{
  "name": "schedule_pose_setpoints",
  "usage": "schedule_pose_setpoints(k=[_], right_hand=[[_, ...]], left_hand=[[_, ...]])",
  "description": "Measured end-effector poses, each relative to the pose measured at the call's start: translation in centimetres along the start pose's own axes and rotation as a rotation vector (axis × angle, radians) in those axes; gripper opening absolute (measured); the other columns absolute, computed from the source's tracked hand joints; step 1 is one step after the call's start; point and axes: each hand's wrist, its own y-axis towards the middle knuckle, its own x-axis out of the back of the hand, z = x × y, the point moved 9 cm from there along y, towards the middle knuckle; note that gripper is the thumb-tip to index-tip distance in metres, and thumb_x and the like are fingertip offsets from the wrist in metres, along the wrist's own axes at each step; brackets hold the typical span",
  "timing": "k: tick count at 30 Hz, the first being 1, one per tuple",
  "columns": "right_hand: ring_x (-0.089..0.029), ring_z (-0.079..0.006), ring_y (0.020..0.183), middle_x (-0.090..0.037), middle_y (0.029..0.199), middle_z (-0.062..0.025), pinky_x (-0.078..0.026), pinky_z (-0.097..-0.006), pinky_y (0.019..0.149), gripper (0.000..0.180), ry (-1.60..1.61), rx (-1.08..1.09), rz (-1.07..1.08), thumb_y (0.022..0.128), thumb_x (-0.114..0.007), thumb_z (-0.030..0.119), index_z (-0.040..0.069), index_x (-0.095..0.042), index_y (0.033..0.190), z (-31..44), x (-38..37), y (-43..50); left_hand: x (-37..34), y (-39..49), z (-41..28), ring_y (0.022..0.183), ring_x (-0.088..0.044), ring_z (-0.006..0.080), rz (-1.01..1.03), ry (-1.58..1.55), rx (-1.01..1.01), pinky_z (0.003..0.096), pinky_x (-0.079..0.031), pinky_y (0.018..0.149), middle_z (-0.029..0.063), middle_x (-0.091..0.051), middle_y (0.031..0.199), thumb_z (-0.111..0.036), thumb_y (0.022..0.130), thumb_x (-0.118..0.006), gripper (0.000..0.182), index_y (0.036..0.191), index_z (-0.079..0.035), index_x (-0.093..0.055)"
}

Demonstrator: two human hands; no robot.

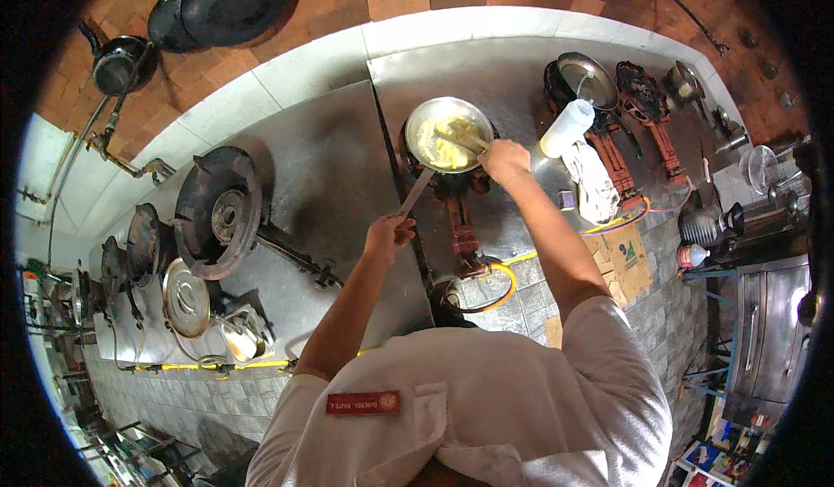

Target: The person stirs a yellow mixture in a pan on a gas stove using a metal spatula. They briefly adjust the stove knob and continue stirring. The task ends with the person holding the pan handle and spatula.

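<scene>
A metal frying pan (pixel 449 104) with pale yellow food (pixel 448 136) in it sits over a gas burner (pixel 461 220). My left hand (pixel 386 234) grips the end of the pan's long flat handle (pixel 416 194). Over the pan's right rim, my right hand (pixel 505 161) holds a metal utensil (pixel 464 140), whose far end reaches into the food. Its grip is hidden by my fingers, and I cannot tell what kind of utensil it is.
Right of the pan are a squeeze bottle (pixel 568 128), a white cloth (pixel 591 181), a small box (pixel 567 199) and another pan (pixel 588 81) on a burner. At left stand a large burner ring (pixel 225 215), a metal lid (pixel 186 298) and a metal container (pixel 246 338). A hose (pixel 511 286) loops at the counter edge.
</scene>
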Motion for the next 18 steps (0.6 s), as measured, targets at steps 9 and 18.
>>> schedule_pose_setpoints(k=[9, 18], right_hand=[[-0.059, -0.0279, 0.095, -0.061, 0.099, -0.0149, -0.047, -0.0379, 0.081, 0.044, 0.115, -0.059, 0.025, 0.078, -0.055, 0.044, 0.006, -0.063, 0.097, -0.8, -1.2, 3.2], [-0.061, -0.0287, 0.088, -0.063, 0.093, -0.0144, -0.049, -0.0391, 0.076, 0.04, -0.051, 0.052, -0.047, 0.077, -0.056, 0.041, 0.007, -0.061, 0.098, -0.4, 0.8, 0.3]], left_hand=[[-0.3, -1.1, -0.5, 0.063, -0.059, 0.0174, 0.041, -0.026, -0.023, 0.0284, -0.046, 0.057, 0.0112, -0.062, 0.092, -0.017, 0.084, -0.051, 0.023, 0.103, -0.004, -0.049], [-0.3, -1.3, -0.6, 0.063, -0.059, 0.0163, 0.029, -0.013, -0.001, 0.027, -0.046, 0.058, 0.0099, -0.062, 0.091, -0.016, 0.086, -0.049, 0.024, 0.106, -0.004, -0.05]])
